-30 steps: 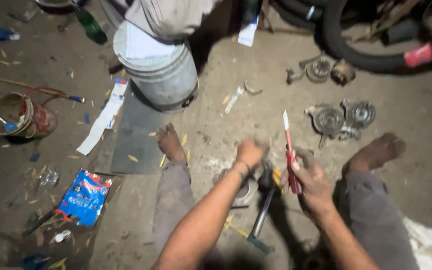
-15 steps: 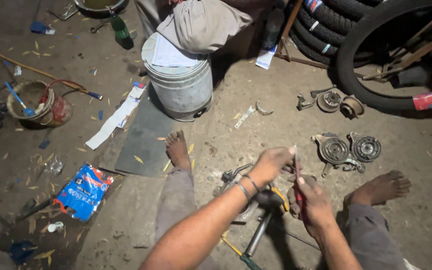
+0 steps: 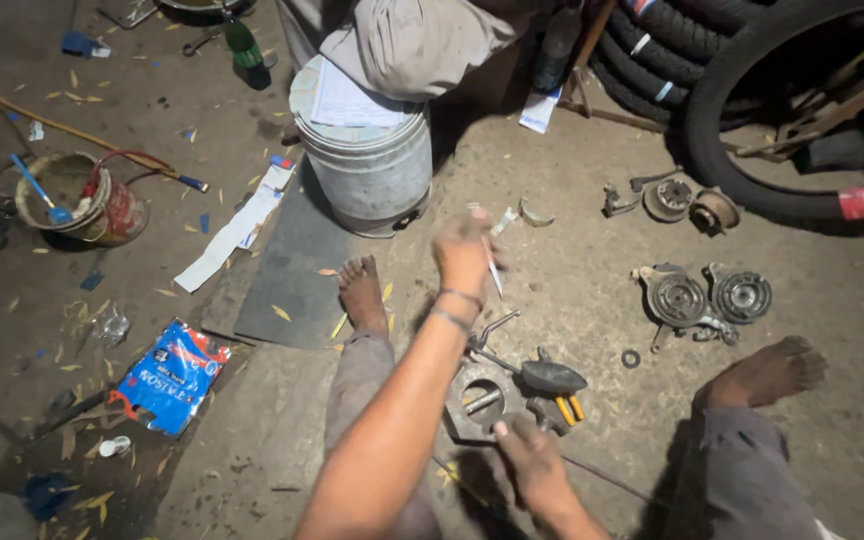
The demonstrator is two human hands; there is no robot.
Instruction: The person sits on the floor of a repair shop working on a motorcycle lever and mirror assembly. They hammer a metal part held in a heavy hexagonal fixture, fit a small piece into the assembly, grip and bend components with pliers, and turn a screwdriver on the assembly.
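Observation:
My left hand [image 3: 465, 252] is raised and motion-blurred in front of the white bucket [image 3: 367, 170]. It is closed around a thin pale tool [image 3: 493, 276] that points down; its kind is too blurred to tell. Lower down, my right hand [image 3: 532, 462] grips the near edge of a grey metal housing [image 3: 474, 400] with a round opening, which lies on the ground between my legs. Yellow-handled pliers [image 3: 569, 406] and a dark, rounded tool head [image 3: 552, 377] lie just right of the housing.
My bare feet [image 3: 362, 292] [image 3: 770, 368] flank the work spot. Round metal hub parts [image 3: 707, 296] and smaller fittings [image 3: 674, 198] lie to the right, below stacked tyres [image 3: 752, 110]. A blue packet [image 3: 174, 374], a bowl with a brush [image 3: 77, 200] and a green bottle [image 3: 242, 42] are on the left.
My left hand has lifted up and away from the housing with a thin tool. My right hand has dropped onto the housing and no longer shows the red-handled tool.

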